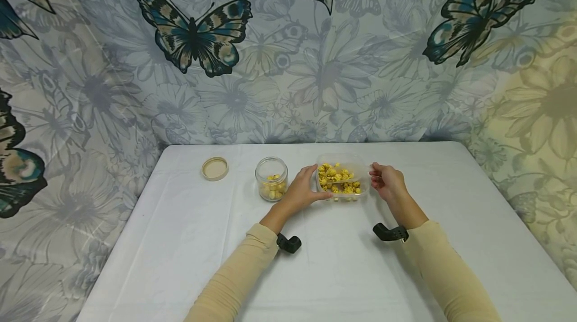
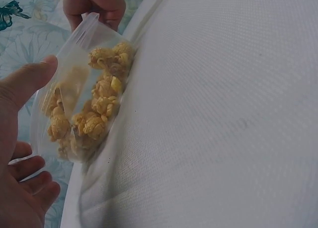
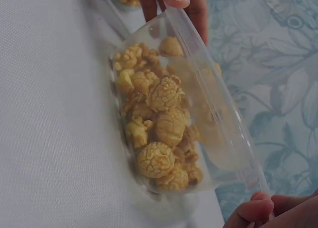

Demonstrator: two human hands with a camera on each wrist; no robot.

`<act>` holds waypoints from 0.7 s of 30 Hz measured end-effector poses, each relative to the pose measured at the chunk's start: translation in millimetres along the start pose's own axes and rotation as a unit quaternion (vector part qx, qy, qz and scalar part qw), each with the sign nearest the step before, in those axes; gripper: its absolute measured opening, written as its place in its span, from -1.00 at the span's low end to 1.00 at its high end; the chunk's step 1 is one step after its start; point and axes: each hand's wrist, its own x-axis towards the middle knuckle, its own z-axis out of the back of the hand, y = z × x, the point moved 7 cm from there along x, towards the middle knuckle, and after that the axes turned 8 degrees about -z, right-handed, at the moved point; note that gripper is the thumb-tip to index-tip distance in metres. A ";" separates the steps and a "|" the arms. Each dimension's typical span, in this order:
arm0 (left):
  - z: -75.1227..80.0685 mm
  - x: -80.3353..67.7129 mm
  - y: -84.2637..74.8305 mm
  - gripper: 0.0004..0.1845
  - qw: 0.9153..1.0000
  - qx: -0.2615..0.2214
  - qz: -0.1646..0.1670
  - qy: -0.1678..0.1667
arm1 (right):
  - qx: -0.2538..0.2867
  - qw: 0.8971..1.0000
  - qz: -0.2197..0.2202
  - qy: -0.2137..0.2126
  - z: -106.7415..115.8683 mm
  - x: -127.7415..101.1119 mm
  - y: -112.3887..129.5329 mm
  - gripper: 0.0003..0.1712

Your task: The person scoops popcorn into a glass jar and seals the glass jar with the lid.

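a home: butterfly curtain (image 1: 194, 36), clothed table (image 1: 315, 262).

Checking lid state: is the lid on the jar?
No: the lid lies on the table, left of the open jar.

backdrop: butterfly-and-flower fabric (image 1: 288, 61) | table (image 1: 324, 262): white cloth | light: warm patch at right

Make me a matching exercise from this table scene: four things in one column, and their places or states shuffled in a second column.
1. glass jar
2. jar lid
3. clear plastic container
4. tablecloth

A. lies flat, furthest left
B. white, covers the table
C. open, some popcorn inside
D. held at both ends, full of popcorn

Pairs: 1-C, 2-A, 3-D, 4-B
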 end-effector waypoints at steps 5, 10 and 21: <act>-0.1 0.4 0.8 0.03 1.000 -0.003 -0.001 -0.003 | 0.011 1.000 -0.001 0.002 0.4 1.9 -0.7 -0.71; 0.3 0.0 -0.2 0.04 1.000 -0.002 0.001 -0.002 | 0.032 0.999 -0.005 0.006 0.9 2.2 -0.9 -0.70; 0.6 -0.5 -1.0 0.02 1.000 -0.009 0.003 -0.002 | 0.057 0.998 -0.002 0.013 1.2 2.6 -0.4 -0.80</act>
